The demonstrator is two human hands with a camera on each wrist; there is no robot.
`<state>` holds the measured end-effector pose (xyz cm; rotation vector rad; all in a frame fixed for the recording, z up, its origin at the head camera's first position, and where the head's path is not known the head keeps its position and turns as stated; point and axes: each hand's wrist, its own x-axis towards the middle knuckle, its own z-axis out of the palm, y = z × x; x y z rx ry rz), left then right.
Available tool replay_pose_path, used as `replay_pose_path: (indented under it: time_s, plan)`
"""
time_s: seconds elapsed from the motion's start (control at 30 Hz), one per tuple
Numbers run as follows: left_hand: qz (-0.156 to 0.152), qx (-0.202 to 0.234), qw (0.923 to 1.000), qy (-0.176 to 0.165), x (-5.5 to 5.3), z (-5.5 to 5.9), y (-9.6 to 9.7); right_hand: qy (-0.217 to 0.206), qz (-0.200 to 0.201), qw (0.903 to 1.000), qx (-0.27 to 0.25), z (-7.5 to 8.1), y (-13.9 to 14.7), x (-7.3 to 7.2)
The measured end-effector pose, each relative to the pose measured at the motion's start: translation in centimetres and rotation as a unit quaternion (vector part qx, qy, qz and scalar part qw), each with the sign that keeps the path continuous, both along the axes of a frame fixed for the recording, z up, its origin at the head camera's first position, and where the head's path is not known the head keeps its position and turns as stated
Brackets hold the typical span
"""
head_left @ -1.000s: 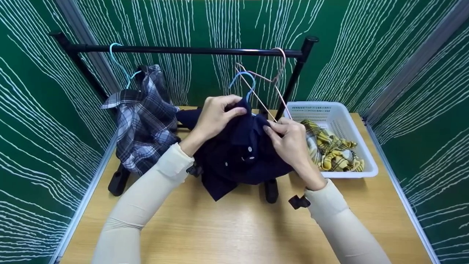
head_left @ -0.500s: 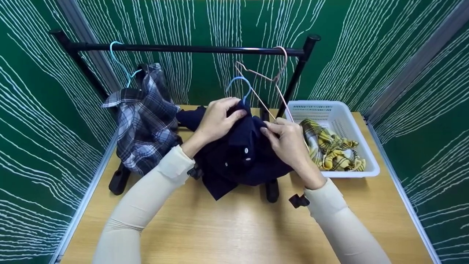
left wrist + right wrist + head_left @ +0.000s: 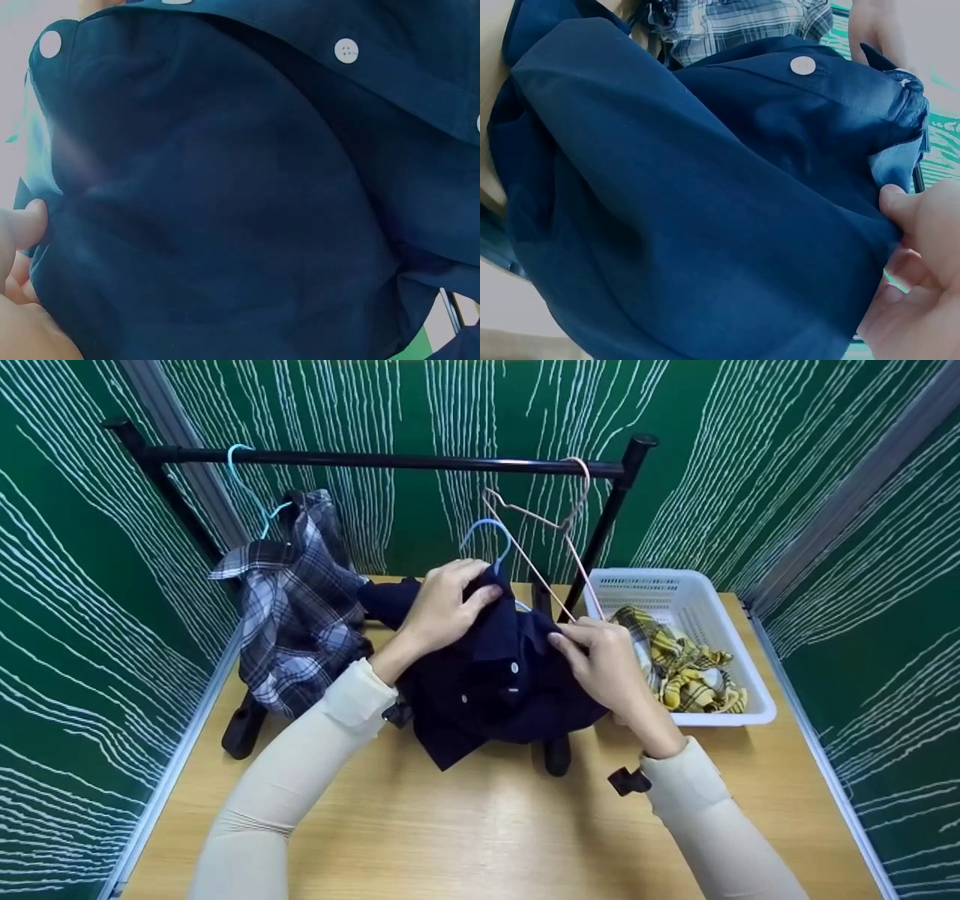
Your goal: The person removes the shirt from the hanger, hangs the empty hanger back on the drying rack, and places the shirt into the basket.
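Note:
A navy shirt (image 3: 495,701) with white buttons hangs bunched between my two hands, above the table in the head view. My left hand (image 3: 447,604) grips its collar close to the neck of a blue hanger (image 3: 501,538), whose hook rises out of the cloth. More of the hanger's blue bar peeks out behind the collar; the rest is hidden inside the shirt. My right hand (image 3: 602,660) pinches the shirt's other shoulder edge between thumb and fingers. In the right wrist view, the thumb (image 3: 900,206) presses on the navy fabric.
A black clothes rack (image 3: 375,459) spans the back. From its left end hangs a plaid shirt (image 3: 285,607) on a light blue hanger; a bare pink hanger (image 3: 576,510) hangs at the right. Beyond my right hand, a white basket (image 3: 757,690) holds yellow plaid clothing (image 3: 694,667).
My right hand has shifted slightly right and down with the shirt's edge, showing some blue hanger bar. The hanger's hook has dropped and moved a little left. My left hand has barely moved.

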<state>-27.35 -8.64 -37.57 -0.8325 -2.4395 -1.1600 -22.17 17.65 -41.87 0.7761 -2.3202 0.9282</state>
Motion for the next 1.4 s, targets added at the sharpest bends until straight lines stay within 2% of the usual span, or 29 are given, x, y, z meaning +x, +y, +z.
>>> replay_pose_path:
  time_s: [0.27, 0.53, 1.03, 1.23, 1.4]
  plan:
    - [0.003, 0.02, 0.9998, 0.008, 0.1, 0.2, -0.7, -0.004, -0.009, 0.9998, 0.015, -0.4, 1.5, 0.5]
    - [0.008, 0.019, 0.9997, 0.014, -0.1, 0.1, -1.3, -0.02, -0.018, 0.9994, 0.023, -0.8, 3.0, 0.9]
    - [0.014, 0.036, 0.9989, 0.025, 0.0, 0.4, -2.2, -0.042, -0.032, 0.9986, 0.006, -1.5, 5.5, 1.1]
    - [0.01, 0.042, 0.9986, 0.03, 0.0, 0.4, -2.3, -0.088, -0.047, 0.9948, -0.023, -1.7, 6.0, 1.3]
    - [0.011, 0.046, 0.9984, 0.029, 0.0, 0.6, -2.3, -0.155, -0.045, 0.9857, -0.048, -1.9, 6.6, 1.5]
